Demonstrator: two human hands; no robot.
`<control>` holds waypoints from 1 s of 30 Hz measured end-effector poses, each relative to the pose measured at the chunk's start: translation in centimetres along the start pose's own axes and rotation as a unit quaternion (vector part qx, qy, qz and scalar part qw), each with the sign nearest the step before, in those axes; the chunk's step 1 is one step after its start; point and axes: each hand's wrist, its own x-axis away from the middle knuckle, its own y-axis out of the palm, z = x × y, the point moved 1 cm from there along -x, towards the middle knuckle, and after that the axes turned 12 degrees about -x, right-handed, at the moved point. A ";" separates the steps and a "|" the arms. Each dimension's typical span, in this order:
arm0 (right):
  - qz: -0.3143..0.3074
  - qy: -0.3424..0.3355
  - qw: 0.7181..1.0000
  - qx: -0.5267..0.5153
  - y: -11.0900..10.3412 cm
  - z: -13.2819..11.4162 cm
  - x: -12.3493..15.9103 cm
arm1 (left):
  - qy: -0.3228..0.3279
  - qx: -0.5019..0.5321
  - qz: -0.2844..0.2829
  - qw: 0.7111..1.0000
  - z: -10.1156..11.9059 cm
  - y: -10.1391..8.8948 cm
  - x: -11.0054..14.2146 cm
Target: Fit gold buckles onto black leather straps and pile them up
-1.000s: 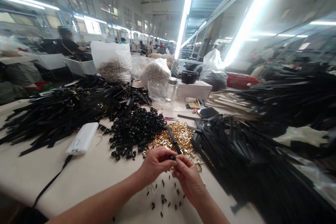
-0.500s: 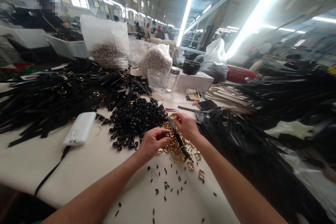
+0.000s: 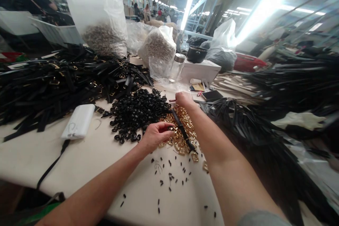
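My left hand [image 3: 156,136] is closed in a pinch at the near edge of a heap of gold buckles [image 3: 182,114], with what looks like a small black loop [image 3: 171,128] at its fingertips. A black strap [image 3: 182,129] lies across the buckles just right of it, with a gold buckle near its lower end. Beyond the heap, my right hand [image 3: 184,99] has its fingers closed at a slim red tool [image 3: 172,101], whose end sticks out to the left. The kind of tool cannot be made out. A pile of black loops [image 3: 140,113] sits left of the buckles.
Buckled black straps [image 3: 69,77] heap up at the left, behind a white power bank [image 3: 78,122] with a cord. More black strips [image 3: 238,127] lie at the right. A glass jar [image 3: 177,67], plastic bags [image 3: 157,46] and a white box [image 3: 200,72] stand behind. Small black bits dot the table [image 3: 132,183].
My right hand has moved away from the strap, outward to the red tool. The left hand stays beside the strap, which rests on the buckles. The camera view has tilted down slightly.
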 end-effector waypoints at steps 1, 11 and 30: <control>0.008 0.029 0.998 -0.048 -0.6 -0.1 0.4 | 0.002 -0.008 0.000 1.000 -0.1 0.0 0.0; 0.077 0.178 0.848 -0.493 -6.1 -1.6 16.1 | 0.108 -0.208 -0.009 0.972 -0.6 0.3 0.8; -0.086 0.169 0.906 -0.378 -6.1 -2.8 21.4 | 0.108 -0.372 -0.061 0.920 -1.7 0.5 0.7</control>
